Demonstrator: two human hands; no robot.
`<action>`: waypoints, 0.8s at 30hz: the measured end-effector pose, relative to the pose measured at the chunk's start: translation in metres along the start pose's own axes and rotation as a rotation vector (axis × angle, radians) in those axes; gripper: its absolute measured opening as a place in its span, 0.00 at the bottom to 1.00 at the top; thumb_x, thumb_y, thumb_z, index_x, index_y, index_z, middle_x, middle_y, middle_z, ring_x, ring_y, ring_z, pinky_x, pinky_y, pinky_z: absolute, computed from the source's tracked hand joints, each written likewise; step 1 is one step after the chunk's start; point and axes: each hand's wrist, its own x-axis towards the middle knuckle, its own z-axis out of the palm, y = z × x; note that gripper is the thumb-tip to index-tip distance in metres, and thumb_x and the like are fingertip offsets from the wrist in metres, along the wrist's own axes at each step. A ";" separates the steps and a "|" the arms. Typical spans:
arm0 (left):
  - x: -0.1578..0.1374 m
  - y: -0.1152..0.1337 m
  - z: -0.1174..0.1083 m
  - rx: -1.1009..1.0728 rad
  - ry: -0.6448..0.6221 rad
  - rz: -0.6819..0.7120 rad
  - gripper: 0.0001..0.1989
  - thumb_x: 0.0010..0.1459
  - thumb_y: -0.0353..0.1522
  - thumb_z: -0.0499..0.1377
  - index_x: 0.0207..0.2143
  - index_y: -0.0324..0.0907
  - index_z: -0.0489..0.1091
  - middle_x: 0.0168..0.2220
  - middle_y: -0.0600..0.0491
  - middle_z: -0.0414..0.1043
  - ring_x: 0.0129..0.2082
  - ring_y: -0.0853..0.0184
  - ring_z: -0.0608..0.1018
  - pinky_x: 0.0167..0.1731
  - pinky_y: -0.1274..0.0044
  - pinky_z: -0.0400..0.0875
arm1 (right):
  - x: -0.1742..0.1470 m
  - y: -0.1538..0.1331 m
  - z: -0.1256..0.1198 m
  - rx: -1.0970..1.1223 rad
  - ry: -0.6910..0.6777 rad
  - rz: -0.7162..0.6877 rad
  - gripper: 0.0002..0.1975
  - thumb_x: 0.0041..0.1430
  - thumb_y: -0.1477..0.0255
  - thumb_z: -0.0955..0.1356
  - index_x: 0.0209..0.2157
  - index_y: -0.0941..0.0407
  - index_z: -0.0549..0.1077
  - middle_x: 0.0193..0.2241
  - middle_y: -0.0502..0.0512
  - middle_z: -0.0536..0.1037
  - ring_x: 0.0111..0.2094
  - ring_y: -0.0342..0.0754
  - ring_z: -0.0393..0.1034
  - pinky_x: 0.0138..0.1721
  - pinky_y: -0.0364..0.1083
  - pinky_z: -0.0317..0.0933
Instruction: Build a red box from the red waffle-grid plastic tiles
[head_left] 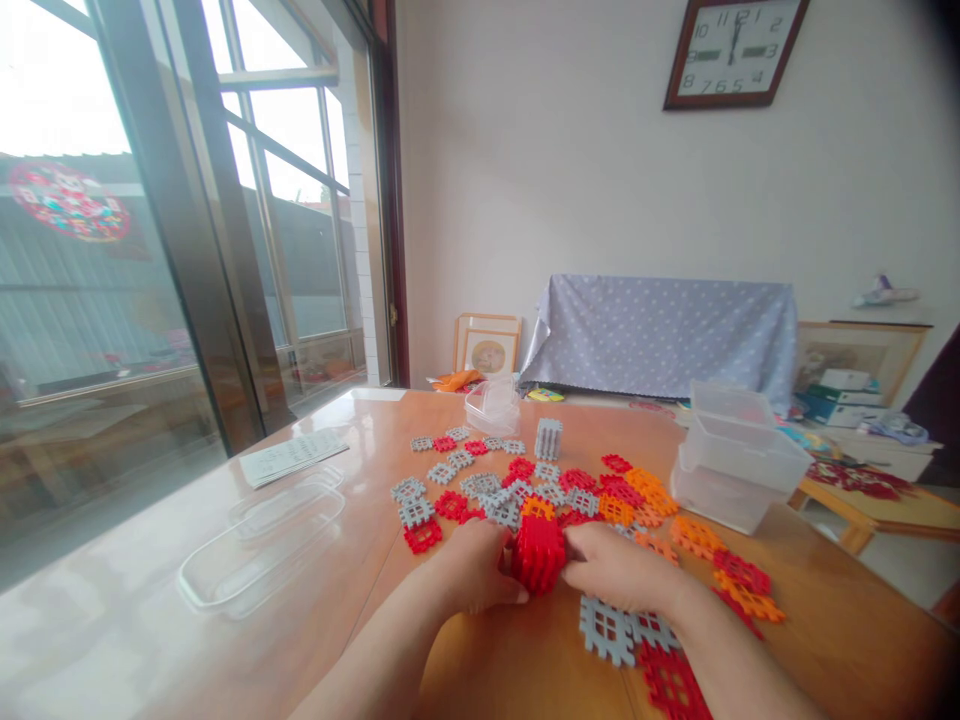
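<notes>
A stack of red plastic window-shaped building tiles (541, 560) stands on the table in front of me, with an orange tile (538, 508) at its far top end. My left hand (478, 566) is closed against the stack's left side, thumb toward me. On the other side, my right hand (611, 566) presses its curled fingers to the stack; some fingertips are hidden. Loose grey tiles (480, 486) and red tiles lie beyond my hands. Close to my right forearm are a grey tile (606, 630) and a red tile (671, 682). Farther back stands a neat grey stack (549, 439).
Clear plastic boxes (739, 470) are stacked at the right, beyond orange tiles (697, 537). Transparent lids (259, 550) and a paper sheet (294, 456) lie at the left. Another clear container (492, 404) sits near the table's far edge. Glass doors (172, 250) run along the left.
</notes>
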 end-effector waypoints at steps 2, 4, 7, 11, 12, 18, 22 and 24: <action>0.000 -0.002 0.000 -0.006 0.004 0.014 0.17 0.43 0.45 0.68 0.32 0.44 0.72 0.32 0.53 0.76 0.30 0.64 0.74 0.26 0.77 0.61 | -0.001 -0.001 -0.001 -0.015 0.002 -0.039 0.06 0.50 0.76 0.65 0.29 0.57 0.74 0.29 0.46 0.74 0.31 0.44 0.64 0.33 0.40 0.58; 0.001 -0.003 0.001 -0.009 0.004 0.025 0.17 0.44 0.45 0.67 0.32 0.44 0.72 0.32 0.53 0.76 0.30 0.64 0.74 0.27 0.77 0.62 | -0.001 -0.001 -0.001 -0.012 0.011 -0.055 0.06 0.51 0.76 0.64 0.29 0.57 0.74 0.28 0.46 0.74 0.31 0.45 0.64 0.33 0.40 0.58; 0.002 -0.004 0.002 -0.005 0.004 0.034 0.17 0.46 0.45 0.67 0.32 0.44 0.72 0.32 0.54 0.76 0.31 0.65 0.75 0.28 0.77 0.62 | 0.001 -0.003 0.001 0.000 0.034 -0.046 0.05 0.51 0.75 0.65 0.27 0.57 0.74 0.25 0.46 0.73 0.32 0.46 0.64 0.34 0.41 0.59; 0.004 -0.003 0.002 0.000 0.007 0.035 0.17 0.45 0.45 0.67 0.32 0.43 0.72 0.33 0.53 0.76 0.31 0.64 0.75 0.28 0.77 0.62 | 0.003 -0.004 0.002 0.005 0.045 -0.037 0.04 0.51 0.74 0.66 0.26 0.57 0.72 0.24 0.46 0.72 0.32 0.46 0.64 0.34 0.40 0.58; 0.003 -0.003 0.001 -0.003 0.000 0.035 0.17 0.45 0.45 0.67 0.32 0.43 0.72 0.34 0.53 0.76 0.31 0.64 0.75 0.28 0.77 0.62 | 0.003 -0.003 0.002 0.005 0.039 -0.038 0.03 0.51 0.74 0.66 0.27 0.57 0.72 0.25 0.46 0.73 0.32 0.46 0.64 0.33 0.40 0.57; -0.006 -0.006 -0.006 -0.022 0.046 0.008 0.19 0.44 0.41 0.67 0.38 0.45 0.70 0.39 0.53 0.75 0.35 0.64 0.75 0.29 0.77 0.62 | 0.000 0.004 -0.006 0.005 0.021 -0.016 0.04 0.51 0.77 0.62 0.28 0.56 0.68 0.25 0.45 0.68 0.28 0.42 0.60 0.26 0.39 0.51; -0.011 -0.005 -0.014 -0.020 0.082 0.014 0.06 0.49 0.31 0.55 0.33 0.44 0.67 0.34 0.55 0.73 0.32 0.68 0.72 0.28 0.78 0.59 | -0.003 0.006 -0.011 -0.052 0.070 0.032 0.02 0.50 0.76 0.62 0.26 0.55 0.63 0.23 0.44 0.64 0.26 0.41 0.58 0.24 0.39 0.47; -0.011 -0.002 -0.015 -0.022 0.071 0.027 0.03 0.48 0.28 0.53 0.28 0.43 0.63 0.29 0.56 0.70 0.29 0.69 0.70 0.26 0.78 0.56 | -0.003 0.004 -0.011 -0.049 0.075 0.022 0.03 0.50 0.77 0.62 0.26 0.55 0.63 0.23 0.44 0.64 0.27 0.41 0.58 0.24 0.40 0.48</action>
